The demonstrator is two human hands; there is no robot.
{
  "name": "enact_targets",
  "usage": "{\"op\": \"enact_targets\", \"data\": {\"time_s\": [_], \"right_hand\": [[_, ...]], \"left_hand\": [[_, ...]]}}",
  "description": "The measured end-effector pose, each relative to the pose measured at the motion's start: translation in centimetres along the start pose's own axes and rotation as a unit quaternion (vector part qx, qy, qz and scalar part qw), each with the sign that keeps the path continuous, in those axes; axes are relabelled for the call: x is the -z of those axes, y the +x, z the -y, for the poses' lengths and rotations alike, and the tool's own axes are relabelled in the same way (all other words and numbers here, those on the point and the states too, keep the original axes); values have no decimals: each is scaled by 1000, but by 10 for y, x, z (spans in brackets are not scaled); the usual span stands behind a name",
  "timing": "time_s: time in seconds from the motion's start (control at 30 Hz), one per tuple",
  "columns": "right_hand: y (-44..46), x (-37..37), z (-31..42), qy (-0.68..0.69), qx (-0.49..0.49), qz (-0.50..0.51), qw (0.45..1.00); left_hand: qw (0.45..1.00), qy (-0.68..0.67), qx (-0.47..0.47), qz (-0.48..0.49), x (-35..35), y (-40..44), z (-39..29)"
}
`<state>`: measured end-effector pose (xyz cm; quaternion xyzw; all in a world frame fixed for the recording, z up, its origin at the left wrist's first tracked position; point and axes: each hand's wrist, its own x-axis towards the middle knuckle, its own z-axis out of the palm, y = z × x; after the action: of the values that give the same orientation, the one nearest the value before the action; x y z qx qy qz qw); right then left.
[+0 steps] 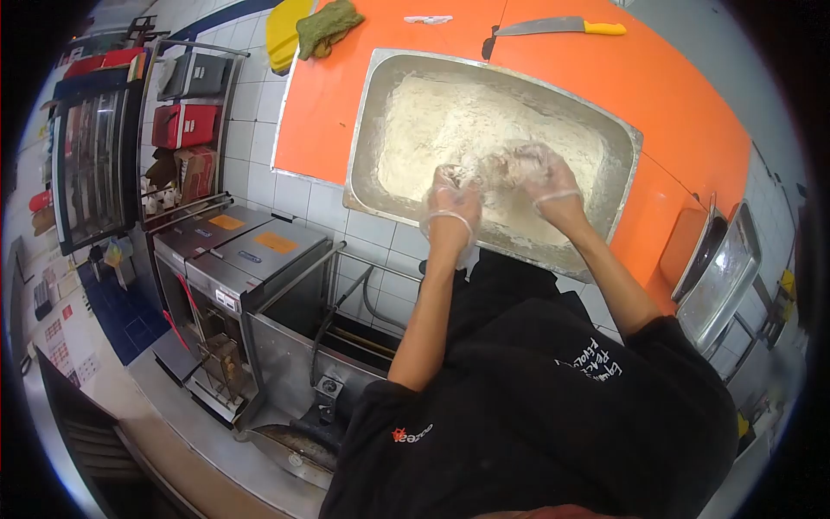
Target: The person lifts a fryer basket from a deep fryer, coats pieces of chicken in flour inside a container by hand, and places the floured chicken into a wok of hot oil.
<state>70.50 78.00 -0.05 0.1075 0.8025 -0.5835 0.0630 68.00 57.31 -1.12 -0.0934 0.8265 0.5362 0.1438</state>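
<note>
A deep metal pan (364, 121) holds a thick layer of pale flour (424, 112). Both my hands wear clear plastic gloves dusted with it. Over the pan's near side, my left hand (454, 206) has its fingers curled in, with something floury at the fingertips that I cannot make out. To the right of it, my right hand (546, 177) reaches in with bent fingers, smeared by motion. A clumpy flour-coated piece (496, 169) shows between the two hands, at the right fingertips; its kind is hidden by the coating.
The pan stands on an orange table (320, 112). Behind it lie a knife with a yellow handle (603, 28) and a green cloth (328, 28). Metal trays (718, 277) lean at the right. A steel fryer-like unit (259, 259) stands at the left.
</note>
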Motion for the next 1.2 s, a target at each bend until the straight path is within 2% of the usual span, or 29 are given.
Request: {"op": "enact_targets", "data": {"time_s": [0.07, 0.13, 0.17, 0.2, 0.23, 0.27, 0.3, 0.33, 0.4, 0.43, 0.5, 0.57, 0.6, 0.63, 0.67, 0.7, 0.73, 0.77, 0.8, 0.87, 0.9, 0.93, 0.97, 1.07, 1.13, 1.17, 1.2], "right_hand": [[-14, 5, 0, -42, 20, 5, 999], [-29, 2, -7, -15, 130, 35, 991], [-36, 1, -15, -17, 129, 34, 991], [-42, 1, -25, -8, 107, 28, 994], [-46, 4, -31, 2, 85, 23, 996], [-38, 0, -35, 2, 88, 28, 996], [-43, 7, -32, -7, -35, 35, 999], [-46, 13, -31, -15, -158, 41, 986], [-58, 20, -38, -11, -170, 11, 985], [-64, 24, -41, -7, -177, -18, 984], [-59, 23, -54, -43, -165, -23, 985], [-53, 23, -49, -76, -151, -28, 985], [-49, 24, -46, -135, -121, 0, 983], [-45, 26, -38, -194, -91, 27, 976], [-42, 27, -29, -192, -92, 25, 977], [-37, 28, -18, -222, -99, 49, 969], [-34, 29, -12, -252, -105, 72, 959], [-32, 31, -7, -250, -106, 72, 960], [-29, 33, -4, -258, -76, 72, 960], [-25, 34, 4, -265, -46, 73, 960], [-21, 34, 9, -207, -45, 113, 971], [-16, 32, 13, -149, -43, 152, 976], [-12, 26, 9, -148, -43, 150, 977], [-3, 1, -15, -112, 62, 154, 980], [4, -10, -12, -78, 193, 97, 973], [3, -10, -3, -77, 197, 102, 972], [1, -5, 8, -56, 69, 107, 990]], "left_hand": [[999, -41, 17, 19, -19, -14, -13], [995, -81, 34, 40, -38, -32, -25], [993, -71, 31, 88, -48, -40, -30], [989, -62, 27, 135, -54, -43, -34], [988, -62, 26, 136, -49, -41, -45], [972, -54, 83, 215, -34, -23, -51], [943, -44, 139, 298, -26, -16, -60], [962, -53, 59, 262, -28, -4, -31], [979, 156, 80, 106, -23, 29, -17], [974, 220, 25, 42, -33, 44, 29], [959, 279, -29, -30, -36, 67, 69], [928, 332, -5, 168, -23, 76, 50], [928, 333, -6, 168, -21, 84, 60], [861, 420, -134, 253, -23, 96, 85], [764, 492, -257, 328, -20, 100, 90], [763, 493, -258, 329, -17, 100, 96], [890, 315, -158, 288, -12, 93, 92], [965, 117, -47, 231, -6, 82, 84], [964, 119, -47, 232, -3, 69, 63], [992, -4, 3, 123, 2, 42, 13], [992, -3, 3, 123, 0, 38, 8], [992, 46, -11, 119, -3, 36, 5], [989, 94, -25, 114, -4, 32, -5], [969, 167, -74, 164, 2, 1, -60], [963, 200, -95, 151, 8, -6, -76], [956, 232, -114, 140, 12, -8, -79], [957, 231, -112, 131, 15, -6, -72]]}}
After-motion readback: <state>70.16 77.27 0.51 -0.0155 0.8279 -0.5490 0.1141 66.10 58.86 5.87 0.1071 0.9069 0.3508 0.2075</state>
